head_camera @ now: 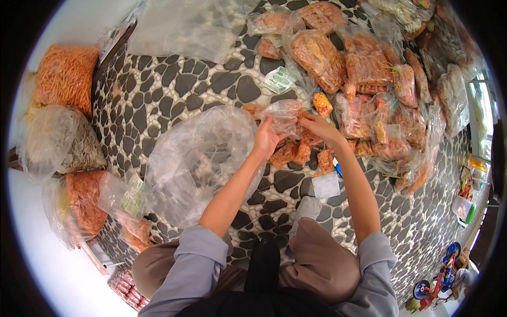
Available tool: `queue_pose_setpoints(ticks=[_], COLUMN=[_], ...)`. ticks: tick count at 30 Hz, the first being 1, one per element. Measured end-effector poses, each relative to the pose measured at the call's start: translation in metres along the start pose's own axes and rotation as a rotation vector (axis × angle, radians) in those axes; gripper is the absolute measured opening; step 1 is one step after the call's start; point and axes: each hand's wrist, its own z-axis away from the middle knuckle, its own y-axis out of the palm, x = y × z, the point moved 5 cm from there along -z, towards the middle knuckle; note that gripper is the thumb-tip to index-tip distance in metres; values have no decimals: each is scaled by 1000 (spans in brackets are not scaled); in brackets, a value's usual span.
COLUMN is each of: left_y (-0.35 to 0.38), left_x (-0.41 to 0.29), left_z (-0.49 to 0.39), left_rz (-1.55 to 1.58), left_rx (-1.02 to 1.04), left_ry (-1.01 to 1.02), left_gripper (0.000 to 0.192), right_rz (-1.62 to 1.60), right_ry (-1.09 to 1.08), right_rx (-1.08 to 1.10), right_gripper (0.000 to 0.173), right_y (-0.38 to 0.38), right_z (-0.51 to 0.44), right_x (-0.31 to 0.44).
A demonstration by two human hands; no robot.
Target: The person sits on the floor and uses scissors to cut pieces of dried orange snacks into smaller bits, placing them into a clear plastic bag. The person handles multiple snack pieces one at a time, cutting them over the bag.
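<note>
My left hand (268,139) grips a transparent plastic bag (282,111) with reddish-orange food in it. At the bag's right side, the fingers of my right hand (320,127) pinch it; their tips are partly hidden. Below both hands, several small orange snack packets (286,154) lie on the floor, with one packet (325,161) apart from the pile. Another orange packet (323,105) rests just beyond my right hand. Left of my left forearm spreads a large, crumpled transparent plastic bag (198,158).
Pebble-patterned floor (166,85) lies underneath. Filled snack bags (368,63) crowd the right; bulk bags (67,77) line the left wall. A printed green-white label (279,80), a white paper square (326,185), a plastic sheet (182,29) and a child's bicycle (437,273) are also around.
</note>
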Motion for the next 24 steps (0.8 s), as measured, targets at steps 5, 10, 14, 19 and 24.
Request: queue_pose_setpoints(ticks=[5, 10, 14, 19, 24], left_y=[1, 3, 4, 4, 4], left_x=[4, 2, 0, 0, -1], left_z=[-11, -7, -5, -10, -11], left_rz=[21, 54, 87, 102, 119], left_rx=[-62, -100, -84, -98, -141], left_ry=[-16, -31, -26, -1, -2], left_gripper=[38, 39, 39, 43, 42], right_rz=[52, 535, 614, 617, 573], right_ry=[-49, -251, -268, -283, -332], right_rx=[-49, -281, -372, -453, -517], right_gripper=[59, 54, 47, 39, 35], right_y=[-3, 4, 6, 3, 1], right_z=[-3, -4, 1, 10, 21], right_x=[-1, 10, 13, 19, 24])
